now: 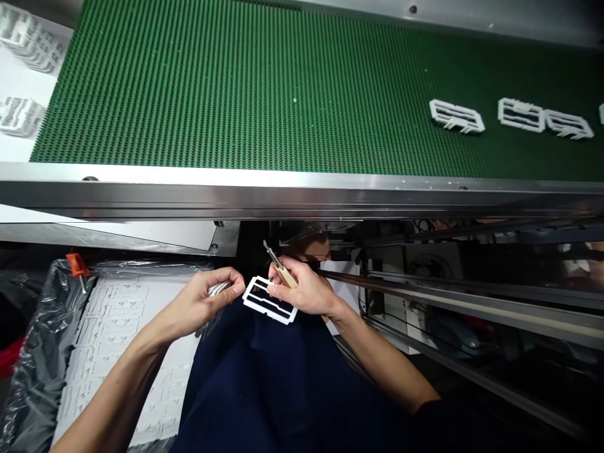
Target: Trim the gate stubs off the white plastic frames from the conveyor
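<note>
In front of my lap, a white plastic frame (pixel 270 309) with long slots is held between my two hands. My right hand (pixel 304 288) is closed around small nippers (pixel 284 275) with beige handles, their metal tip pointing up and left. Its thumb and fingers also grip the frame's upper right side. My left hand (pixel 210 299) is closed, with fingertips at the frame's left corner. White striped edges, seemingly more plastic frames (pixel 218 288), show inside its curled fingers; the rest of them is hidden.
A green conveyor belt (pixel 236 88) with a metal rail (pixel 302 177) runs across ahead, carrying several white frames (pixel 457 117) at right. Stacked white pieces (pixel 21 116) lie at far left. Below is a plastic-lined box (pixel 42 352) of white parts, an orange-handled tool (pixel 75 264) on its edge.
</note>
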Demonstrator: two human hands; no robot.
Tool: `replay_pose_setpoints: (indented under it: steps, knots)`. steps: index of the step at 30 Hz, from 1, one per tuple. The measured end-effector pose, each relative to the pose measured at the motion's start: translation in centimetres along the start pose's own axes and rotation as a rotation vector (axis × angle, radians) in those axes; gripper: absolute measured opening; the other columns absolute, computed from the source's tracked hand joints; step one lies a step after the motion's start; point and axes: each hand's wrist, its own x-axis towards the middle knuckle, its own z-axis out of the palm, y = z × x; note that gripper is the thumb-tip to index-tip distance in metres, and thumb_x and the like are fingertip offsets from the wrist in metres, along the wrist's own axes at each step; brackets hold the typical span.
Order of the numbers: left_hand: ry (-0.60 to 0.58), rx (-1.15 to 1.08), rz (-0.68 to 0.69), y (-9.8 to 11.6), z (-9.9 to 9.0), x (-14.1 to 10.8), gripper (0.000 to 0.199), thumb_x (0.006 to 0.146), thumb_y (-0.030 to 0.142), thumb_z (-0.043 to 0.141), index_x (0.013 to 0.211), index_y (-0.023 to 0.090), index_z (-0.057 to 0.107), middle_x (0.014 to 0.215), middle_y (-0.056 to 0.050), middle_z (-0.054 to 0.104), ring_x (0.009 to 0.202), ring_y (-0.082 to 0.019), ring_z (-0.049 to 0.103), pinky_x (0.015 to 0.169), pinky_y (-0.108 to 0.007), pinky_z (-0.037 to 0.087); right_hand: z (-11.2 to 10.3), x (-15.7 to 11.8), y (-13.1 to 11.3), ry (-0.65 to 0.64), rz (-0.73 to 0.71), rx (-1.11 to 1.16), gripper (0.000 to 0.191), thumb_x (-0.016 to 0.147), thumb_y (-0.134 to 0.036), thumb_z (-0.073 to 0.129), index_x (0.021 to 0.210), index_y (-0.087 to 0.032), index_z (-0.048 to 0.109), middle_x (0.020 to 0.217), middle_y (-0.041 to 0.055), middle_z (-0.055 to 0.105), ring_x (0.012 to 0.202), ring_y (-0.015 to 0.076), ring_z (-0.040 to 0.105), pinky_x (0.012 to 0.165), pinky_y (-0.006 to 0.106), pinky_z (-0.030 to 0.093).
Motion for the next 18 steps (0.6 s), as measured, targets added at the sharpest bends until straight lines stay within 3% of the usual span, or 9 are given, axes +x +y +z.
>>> replay_pose_setpoints:
  steps: [6, 11, 18]
  knots:
    - [-0.029, 0.022, -0.047, 0.0, 0.3, -0.3, 0.028, 0.084, 0.045, 0.049, 0.085, 0.019, 0.057, 0.069, 0.001, 0.048, 0.058, -0.013, 0.041, 0.052, -0.024, 0.032, 0.1, -0.1, -0.1, 0.004, -0.008, -0.012, 0.018, 0.074, -0.022, 0.059, 0.088, -0.018, 0.048, 0.07, -0.0031, 0.052, 0.059, 0.0083, 0.05, 0.056, 0.02, 0.042]
    - [-0.038, 0.19, 0.051, 0.4, 0.2, -0.1, 0.026, 0.086, 0.039, 0.047, 0.073, 0.018, 0.056, 0.069, 0.001, 0.051, 0.064, -0.014, 0.046, 0.058, -0.024, 0.035, 0.2, -0.3, 0.0, -0.012, -0.029, -0.002, 0.017, 0.074, -0.021, 0.059, 0.087, -0.018, 0.048, 0.071, -0.0031, 0.051, 0.059, 0.0081, 0.048, 0.055, 0.02, 0.041]
    - [-0.311, 0.274, 0.157, 1.2, -0.6, 0.0, 0.03, 0.09, 0.036, 0.04, 0.069, 0.018, 0.053, 0.071, 0.0, 0.05, 0.064, -0.015, 0.046, 0.06, -0.026, 0.035, 0.2, -0.9, 0.9, -0.146, -0.041, 0.05, 0.021, 0.074, -0.024, 0.062, 0.087, -0.018, 0.047, 0.069, -0.0048, 0.047, 0.058, 0.0067, 0.043, 0.056, 0.019, 0.039]
